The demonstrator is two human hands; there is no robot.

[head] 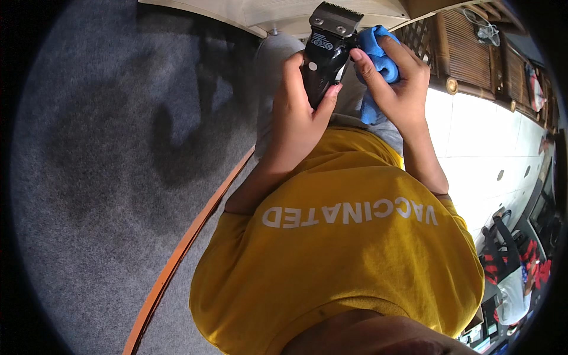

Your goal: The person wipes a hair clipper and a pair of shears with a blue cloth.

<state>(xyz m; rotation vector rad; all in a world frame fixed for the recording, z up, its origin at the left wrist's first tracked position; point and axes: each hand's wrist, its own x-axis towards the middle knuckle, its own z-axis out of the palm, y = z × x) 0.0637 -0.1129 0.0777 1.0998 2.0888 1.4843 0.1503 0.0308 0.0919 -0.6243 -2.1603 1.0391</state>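
Note:
Upright in my left hand (301, 104) is a black electric hair clipper (326, 55), its toothed metal blade (337, 18) uppermost. Two screws, a round pale spot and small printed marks show on the side facing me. A crumpled blue cloth (377, 55) is bunched in my right hand (401, 86), and part of it hangs below the palm. My right thumb reaches to the clipper's right side, close to the blade. Whether the cloth touches the clipper there cannot be told.
A pale wooden table edge (284, 11) curves just beyond my hands. Grey carpet (97, 177) on the left meets white floor tiles (475, 128) along an orange-brown strip (177, 257). Brown slatted wooden furniture (470, 49) stands at the upper right; bags and clothes (510, 266) are heaped lower right.

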